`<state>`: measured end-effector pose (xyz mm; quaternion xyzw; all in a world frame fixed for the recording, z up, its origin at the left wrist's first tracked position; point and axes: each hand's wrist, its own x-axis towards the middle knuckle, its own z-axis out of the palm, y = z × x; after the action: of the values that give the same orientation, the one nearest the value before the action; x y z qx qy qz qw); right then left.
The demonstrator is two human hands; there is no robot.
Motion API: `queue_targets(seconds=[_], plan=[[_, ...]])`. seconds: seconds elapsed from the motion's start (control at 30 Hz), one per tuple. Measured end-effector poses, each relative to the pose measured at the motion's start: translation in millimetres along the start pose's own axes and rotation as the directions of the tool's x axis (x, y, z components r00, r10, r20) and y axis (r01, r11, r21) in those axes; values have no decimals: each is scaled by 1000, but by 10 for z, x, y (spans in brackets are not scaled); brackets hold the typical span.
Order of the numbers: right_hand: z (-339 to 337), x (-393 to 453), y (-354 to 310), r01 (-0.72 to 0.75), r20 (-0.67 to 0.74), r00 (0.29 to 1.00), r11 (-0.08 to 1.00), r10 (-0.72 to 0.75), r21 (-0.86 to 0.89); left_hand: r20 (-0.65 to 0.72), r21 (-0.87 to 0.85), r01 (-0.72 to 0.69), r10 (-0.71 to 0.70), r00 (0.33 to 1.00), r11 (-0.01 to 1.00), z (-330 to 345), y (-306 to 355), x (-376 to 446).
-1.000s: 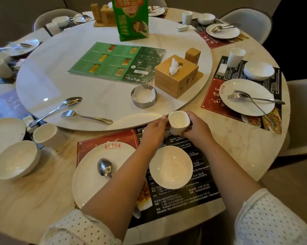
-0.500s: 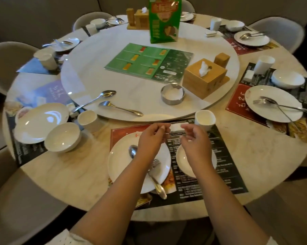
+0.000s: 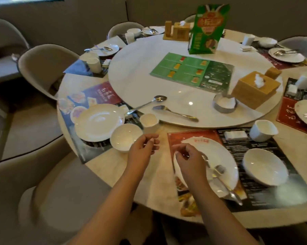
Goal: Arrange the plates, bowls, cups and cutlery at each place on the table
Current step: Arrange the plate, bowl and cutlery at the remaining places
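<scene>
My left hand point(image 3: 143, 147) and my right hand point(image 3: 189, 160) hover empty with loosely curled fingers over the near table edge, between two place settings. At the right setting a white plate point(image 3: 220, 154) carries a spoon and fork point(image 3: 218, 172), with a white bowl point(image 3: 265, 167) and a white cup point(image 3: 263, 130) beside it. My right hand partly covers that plate. At the left setting lie a white plate point(image 3: 98, 122), a bowl point(image 3: 125, 137) and a cup point(image 3: 149, 122). A loose spoon point(image 3: 147, 104) and fork point(image 3: 174, 113) rest on the turntable's near edge.
The round turntable point(image 3: 140, 80) holds a green menu point(image 3: 193, 71), a green standing card point(image 3: 208, 29), a wooden tissue box point(image 3: 255, 89) and a metal ashtray point(image 3: 224, 103). More set places ring the far side. Grey chairs point(image 3: 43, 68) stand at the left.
My hands let go of the cup, which now stands at the right setting's top. Both hands drew back and moved left, empty, as my view swung left toward the neighbouring setting.
</scene>
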<state>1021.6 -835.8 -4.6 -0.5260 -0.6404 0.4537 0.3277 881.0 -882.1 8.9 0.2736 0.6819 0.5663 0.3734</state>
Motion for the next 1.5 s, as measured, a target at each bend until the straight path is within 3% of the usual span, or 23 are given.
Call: queue_targets(seconds=[0.33, 0.83, 1.1, 1.27, 1.43, 1.5], plan=[[1273, -374, -449, -66, -12, 998, 988, 69, 138, -42, 10, 12, -11, 999, 1000, -1518, -6, 304], [1787, -981, -657, -159, 96, 985, 973, 145, 168, -91, -87, 41, -49, 995, 995, -2185, -240, -324], [2142, -872, -852, -272, 125, 960, 939, 250, 211, -149, -146, 36, -58, 987, 989, -2539, -248, -42], [2558, -568, -944, -415, 81, 907, 839, 414, 352, -172, -120, 76, -96, 980, 990, -2778, -341, 450], [2920, -288, -1005, -526, 114, 795, 582, 596, 620, -183, -49, 129, -136, 974, 990, -2885, -472, 980], [3039, -210, -1007, -523, 108, 773, 531, 625, 667, -195, 2, 158, -155, 969, 987, -2879, -523, 1146]])
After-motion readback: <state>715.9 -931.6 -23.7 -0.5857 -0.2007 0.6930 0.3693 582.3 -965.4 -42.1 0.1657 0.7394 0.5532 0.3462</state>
